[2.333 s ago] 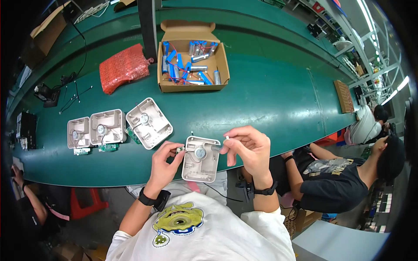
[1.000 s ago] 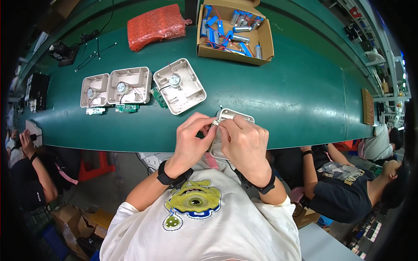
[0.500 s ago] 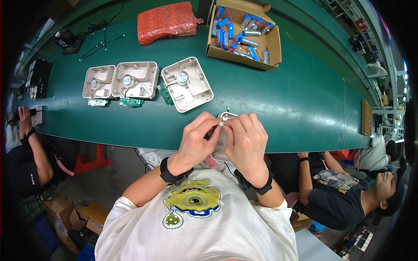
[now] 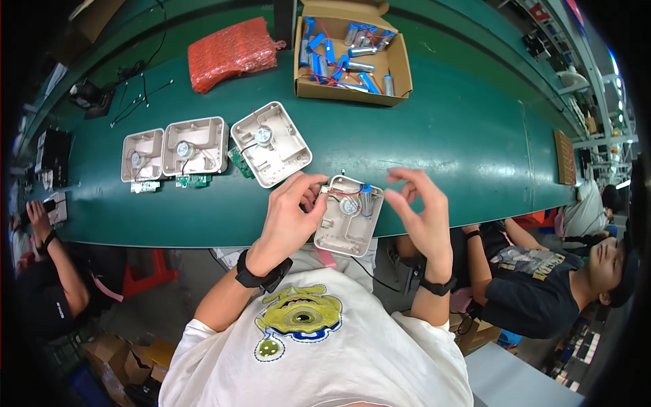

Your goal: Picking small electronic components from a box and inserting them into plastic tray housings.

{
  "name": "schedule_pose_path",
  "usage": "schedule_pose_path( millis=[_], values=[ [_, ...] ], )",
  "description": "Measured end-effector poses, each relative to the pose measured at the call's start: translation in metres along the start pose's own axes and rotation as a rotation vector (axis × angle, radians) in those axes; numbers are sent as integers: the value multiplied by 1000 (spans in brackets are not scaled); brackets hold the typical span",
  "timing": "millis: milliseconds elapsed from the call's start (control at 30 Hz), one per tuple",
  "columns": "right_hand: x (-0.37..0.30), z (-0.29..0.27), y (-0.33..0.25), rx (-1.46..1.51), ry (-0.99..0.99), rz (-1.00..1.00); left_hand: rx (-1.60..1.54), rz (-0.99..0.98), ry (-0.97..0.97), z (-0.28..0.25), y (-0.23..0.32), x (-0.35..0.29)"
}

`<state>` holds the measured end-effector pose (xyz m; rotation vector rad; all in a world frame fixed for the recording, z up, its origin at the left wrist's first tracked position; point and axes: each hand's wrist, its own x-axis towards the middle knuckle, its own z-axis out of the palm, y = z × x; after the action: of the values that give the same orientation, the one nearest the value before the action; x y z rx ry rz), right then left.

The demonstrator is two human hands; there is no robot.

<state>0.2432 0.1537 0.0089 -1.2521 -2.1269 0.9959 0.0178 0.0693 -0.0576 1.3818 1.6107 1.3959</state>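
Observation:
An off-white plastic housing [image 4: 342, 239] lies open side up at the table's near edge in front of me. Inside it are a round silver part [image 4: 349, 205] and a blue-and-silver battery [image 4: 366, 200]. The battery's red wires run towards the fingertips of my left hand [image 4: 291, 210]. That hand is closed at the housing's upper left corner, thumb and forefinger pinched on a small piece mostly hidden by them. My right hand [image 4: 425, 210] hovers just right of the housing, empty, with thumb and fingers apart.
Three similar housings [image 4: 271, 152] with green circuit boards [image 4: 193, 181] stand at the left. Behind are a cardboard box [image 4: 352, 93] of batteries and a red bubble-wrap bundle [image 4: 234, 54]. Black cables [image 4: 142, 98] lie far left. A person [image 4: 536, 292] sits at right; another's hand [image 4: 39, 220] shows at left.
My right hand has let go and moved right, its fingers opening. My left hand has shifted slightly left and stays pinched. The housing and its battery now show between my hands.

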Motion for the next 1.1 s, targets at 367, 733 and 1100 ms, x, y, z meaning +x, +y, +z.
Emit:
schedule_pose_path(
  millis=[367,733,1100],
  values=[
    [-79,50,-20,-261,-44,15,133,-134,-151,1,23,-8],
    [-65,89,-11,-342,58,10,220,157,-245,14,14,-40],
    [-18,9,50,-491,169,107,521,172,130,-42,17,1]
  ],
)
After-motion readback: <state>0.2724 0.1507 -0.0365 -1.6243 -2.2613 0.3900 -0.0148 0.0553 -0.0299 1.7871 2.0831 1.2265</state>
